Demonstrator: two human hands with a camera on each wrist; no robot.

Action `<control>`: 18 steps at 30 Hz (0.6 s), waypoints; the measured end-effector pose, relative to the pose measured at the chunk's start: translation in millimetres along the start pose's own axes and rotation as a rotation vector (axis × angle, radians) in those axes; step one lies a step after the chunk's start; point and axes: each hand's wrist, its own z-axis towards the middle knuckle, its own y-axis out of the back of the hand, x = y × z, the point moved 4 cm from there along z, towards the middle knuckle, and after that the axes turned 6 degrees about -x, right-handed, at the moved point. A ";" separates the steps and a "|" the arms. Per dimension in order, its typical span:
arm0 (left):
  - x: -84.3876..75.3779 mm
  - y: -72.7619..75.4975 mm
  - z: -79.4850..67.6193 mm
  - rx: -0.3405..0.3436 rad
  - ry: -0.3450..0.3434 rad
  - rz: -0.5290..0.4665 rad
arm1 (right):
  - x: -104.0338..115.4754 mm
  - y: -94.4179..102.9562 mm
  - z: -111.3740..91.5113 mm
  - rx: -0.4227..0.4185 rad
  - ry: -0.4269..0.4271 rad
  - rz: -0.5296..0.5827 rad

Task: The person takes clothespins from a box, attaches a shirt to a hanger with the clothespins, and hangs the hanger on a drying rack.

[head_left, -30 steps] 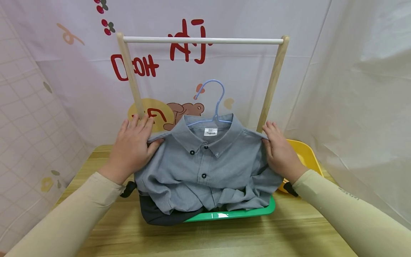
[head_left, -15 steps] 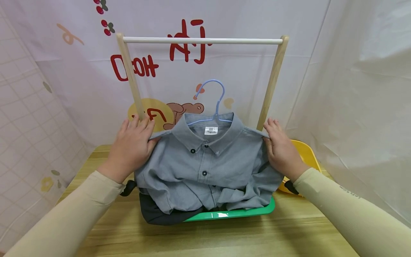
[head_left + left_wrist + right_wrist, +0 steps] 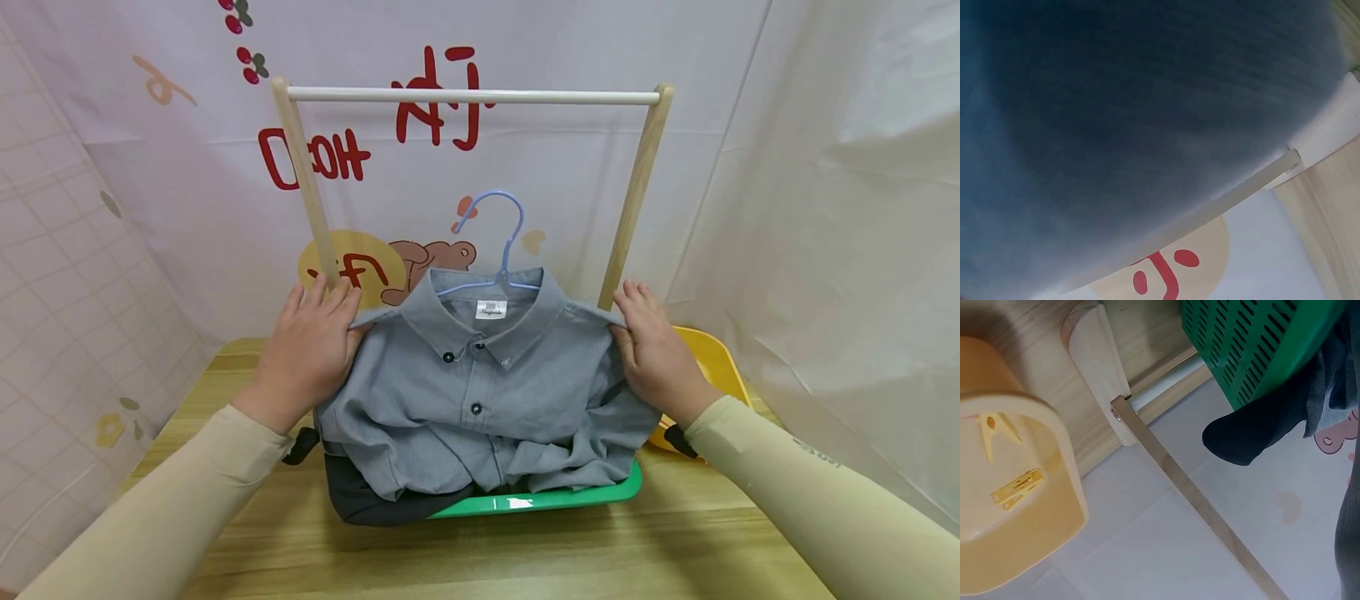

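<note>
Blue hanger (image 3: 511,241) slightly lower than half a second ago, seated at neck of grey shirt (image 3: 543,392), hem bunched over green basket (image 3: 577,497) on wooden counter (image 3: 450,567), left hand (image 3: 303,354) and right hand (image 3: 662,358) pinching shirt shoulders, left wrist view blurred, seemingly by cloth, wooden rack (image 3: 637,196) behind.
</note>
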 end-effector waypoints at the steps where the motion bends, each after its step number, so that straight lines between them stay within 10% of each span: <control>1: 0.0 -0.3 -0.4 0.005 0.006 -0.001 | -0.2 -0.1 -0.4 0.006 -0.003 0.002; 18: 1.5 -3.8 -4.7 0.040 0.053 -0.031 | -7.1 6.5 -4.8 0.007 0.019 0.048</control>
